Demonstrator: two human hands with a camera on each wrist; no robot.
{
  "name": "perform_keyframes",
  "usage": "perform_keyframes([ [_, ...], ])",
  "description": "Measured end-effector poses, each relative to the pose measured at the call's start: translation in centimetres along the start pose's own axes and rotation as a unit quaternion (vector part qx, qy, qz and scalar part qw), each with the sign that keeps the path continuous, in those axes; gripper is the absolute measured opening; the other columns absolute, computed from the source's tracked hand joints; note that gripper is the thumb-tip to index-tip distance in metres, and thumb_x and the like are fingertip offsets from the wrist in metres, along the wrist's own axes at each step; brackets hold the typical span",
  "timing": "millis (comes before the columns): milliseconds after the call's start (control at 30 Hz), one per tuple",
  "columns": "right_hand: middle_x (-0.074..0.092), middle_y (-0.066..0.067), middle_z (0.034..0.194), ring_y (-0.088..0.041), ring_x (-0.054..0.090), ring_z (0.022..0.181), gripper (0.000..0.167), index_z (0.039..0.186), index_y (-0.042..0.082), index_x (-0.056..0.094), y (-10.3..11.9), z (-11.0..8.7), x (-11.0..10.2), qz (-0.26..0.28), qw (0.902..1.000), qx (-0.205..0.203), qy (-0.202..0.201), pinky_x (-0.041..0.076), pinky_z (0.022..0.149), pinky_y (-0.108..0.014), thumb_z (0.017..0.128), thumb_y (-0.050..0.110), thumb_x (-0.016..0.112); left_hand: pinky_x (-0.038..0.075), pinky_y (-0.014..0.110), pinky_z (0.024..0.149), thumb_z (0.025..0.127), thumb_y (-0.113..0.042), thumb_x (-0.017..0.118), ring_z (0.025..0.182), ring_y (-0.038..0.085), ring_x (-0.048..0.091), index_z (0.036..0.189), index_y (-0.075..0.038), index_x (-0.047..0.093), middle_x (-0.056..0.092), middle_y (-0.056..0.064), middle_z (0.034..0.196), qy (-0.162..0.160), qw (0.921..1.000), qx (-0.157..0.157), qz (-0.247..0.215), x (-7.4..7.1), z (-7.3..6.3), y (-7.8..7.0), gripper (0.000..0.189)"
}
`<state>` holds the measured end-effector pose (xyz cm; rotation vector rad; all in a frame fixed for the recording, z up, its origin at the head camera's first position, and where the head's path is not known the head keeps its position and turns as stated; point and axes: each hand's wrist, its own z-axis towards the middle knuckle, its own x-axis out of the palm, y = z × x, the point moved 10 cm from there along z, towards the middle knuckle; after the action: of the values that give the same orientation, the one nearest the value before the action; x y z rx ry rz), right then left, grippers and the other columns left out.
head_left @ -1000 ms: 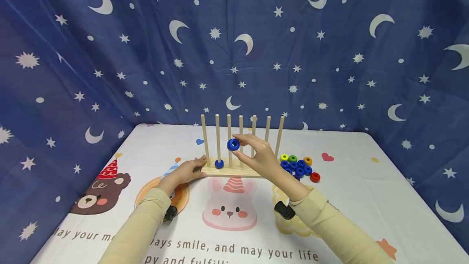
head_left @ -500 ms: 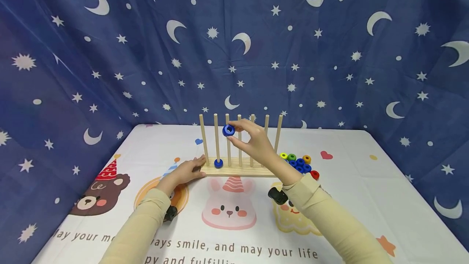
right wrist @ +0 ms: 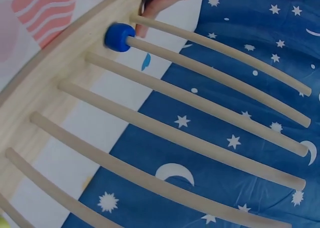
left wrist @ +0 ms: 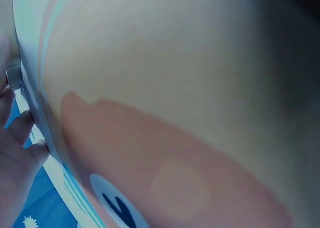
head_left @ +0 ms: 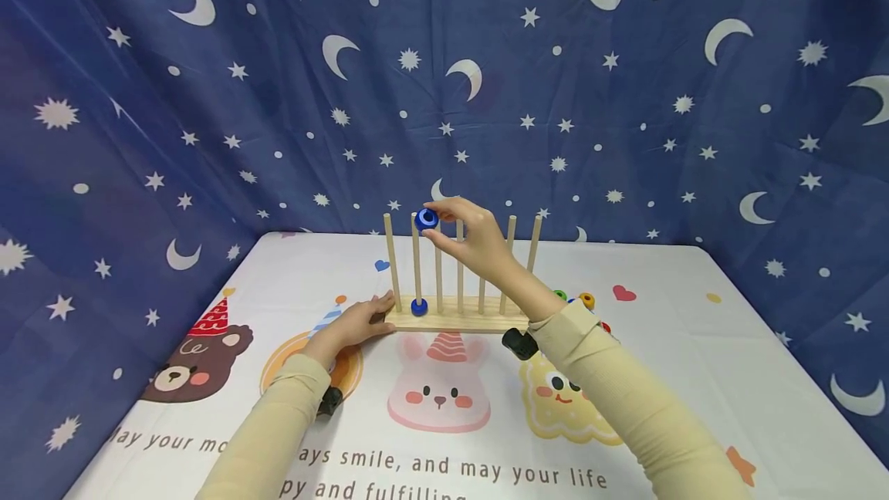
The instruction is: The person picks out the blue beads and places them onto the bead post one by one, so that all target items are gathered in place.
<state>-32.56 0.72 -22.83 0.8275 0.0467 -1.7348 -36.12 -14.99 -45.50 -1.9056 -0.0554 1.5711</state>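
My right hand [head_left: 475,236] pinches a blue bead [head_left: 427,220] between thumb and fingertips, its hole turned toward the head camera. In the head view the bead overlaps the top of the second peg from the left; whether it touches the peg I cannot tell. A wooden peg rack [head_left: 451,321] with a row of upright pegs stands on the table. Another blue bead [head_left: 419,307] sits at the foot of the second peg, also visible as a blue bead [right wrist: 119,37] in the right wrist view. My left hand [head_left: 356,322] holds the rack's left end, thumb in front.
Behind my right forearm, loose beads are partly hidden, among them an orange bead [head_left: 586,300], a green bead [head_left: 559,295] and a red bead [head_left: 606,327]. A white printed cloth [head_left: 667,376] covers the table. A blue starry curtain [head_left: 444,83] hangs behind and at the sides.
My right hand has risen and moved left with the blue bead, from in front of the third peg to the second peg's top. My left hand stays at the rack's end.
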Motion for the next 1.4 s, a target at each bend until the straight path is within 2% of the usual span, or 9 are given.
perform_keyframes([
  [267,0.066,-0.014,0.105,-0.023,0.063,0.096,0.033,0.115,-0.002,0.062,-0.8,1.1,0.6,-0.017,0.9973,0.068,0.021,0.054,0.088,-0.033,0.087,0.013,0.068,0.023,0.059,0.112,0.091,-0.025,0.061,0.137,0.046,0.027,0.142,0.001,0.037,0.028,0.020,0.151,0.002,0.9999,-0.010,-0.004,0.0,-0.1,0.0,0.062],
  [467,0.066,-0.015,0.106,-0.026,0.064,0.097,0.034,0.118,-0.002,0.062,-1.7,1.9,1.0,-0.023,0.9943,0.100,0.032,0.054,0.090,-0.036,0.088,0.014,0.066,0.024,0.059,0.112,0.091,-0.025,0.061,0.136,0.046,0.028,0.141,0.002,0.038,0.028,0.020,0.151,0.000,1.0000,-0.007,-0.002,0.1,0.0,-0.2,0.062],
  [633,0.066,-0.015,0.108,-0.025,0.065,0.099,0.035,0.119,-0.001,0.061,-2.3,2.5,1.8,-0.034,0.9910,0.119,0.051,0.054,0.091,-0.034,0.089,0.017,0.065,0.023,0.060,0.112,0.091,-0.026,0.061,0.136,0.045,0.028,0.142,0.000,0.037,0.028,0.019,0.151,0.001,0.9999,-0.010,0.003,0.3,0.0,-0.1,0.062],
  [1033,0.067,-0.016,0.112,-0.029,0.065,0.104,0.032,0.118,0.000,0.061,-4.3,2.4,3.0,-0.001,0.9810,0.179,0.075,0.053,0.093,-0.035,0.089,0.014,0.064,0.023,0.062,0.110,0.091,-0.024,0.062,0.135,0.048,0.029,0.141,0.003,0.038,0.030,0.022,0.149,-0.008,0.9999,0.007,0.011,0.1,0.0,-0.5,0.061],
  [1133,0.067,-0.015,0.113,-0.028,0.065,0.104,0.031,0.117,0.000,0.061,-4.6,2.3,3.3,-0.002,0.9799,0.183,0.078,0.053,0.092,-0.035,0.089,0.014,0.065,0.022,0.062,0.111,0.091,-0.024,0.061,0.135,0.048,0.028,0.141,0.003,0.038,0.030,0.022,0.150,-0.007,0.9999,0.008,0.006,0.2,0.1,-0.5,0.061],
  [1400,0.068,-0.017,0.112,-0.026,0.068,0.100,0.032,0.117,-0.003,0.059,-4.2,2.4,3.6,-0.028,0.9822,0.164,0.088,0.055,0.089,-0.032,0.090,0.014,0.063,0.020,0.060,0.113,0.092,-0.025,0.059,0.137,0.046,0.026,0.143,0.002,0.035,0.027,0.020,0.151,-0.003,1.0000,-0.002,0.008,0.3,0.2,0.0,0.062],
])
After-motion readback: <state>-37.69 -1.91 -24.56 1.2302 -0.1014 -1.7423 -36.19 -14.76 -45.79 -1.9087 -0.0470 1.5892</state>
